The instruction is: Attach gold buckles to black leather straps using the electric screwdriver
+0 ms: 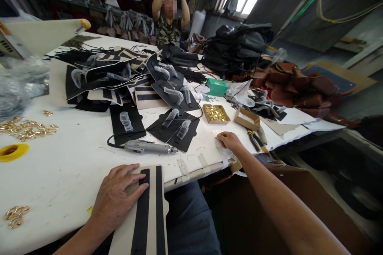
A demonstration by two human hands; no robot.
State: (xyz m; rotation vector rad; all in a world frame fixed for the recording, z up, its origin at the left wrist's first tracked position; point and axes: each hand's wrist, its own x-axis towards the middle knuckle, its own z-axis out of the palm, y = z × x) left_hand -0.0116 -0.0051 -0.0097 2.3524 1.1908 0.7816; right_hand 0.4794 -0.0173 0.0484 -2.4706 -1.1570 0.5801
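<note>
1. The striped panel point(157, 207), beige with black strips, lies at the near edge of the table point(86, 139), partly over the person's lap.
2. The left hand point(118, 191) lies on that panel with its fingers spread; thumb and index fingertips rest on one black strip, beside a small dark mark. This grip is loose, pressing from above rather than closed around anything.
3. The right hand point(230, 142) is at the table beside a few small gold pieces point(214, 132), just in front of the cardboard box point(218, 122) of gold bits. Its fingers are bunched together; I cannot tell whether a piece is between them.
4. The step in hand seems to be picking up a small fastener while the other hand steadies the panel.
5. The next move would seem to call for a fine pinch on a single piece, then careful alignment with the dark mark, the panel held flat meanwhile.
6. The electric screwdriver point(146, 147) lies unheld beyond the panel, its tip toward the right; it would suit driving a fastener, though which bit it carries is too small to tell.
</note>
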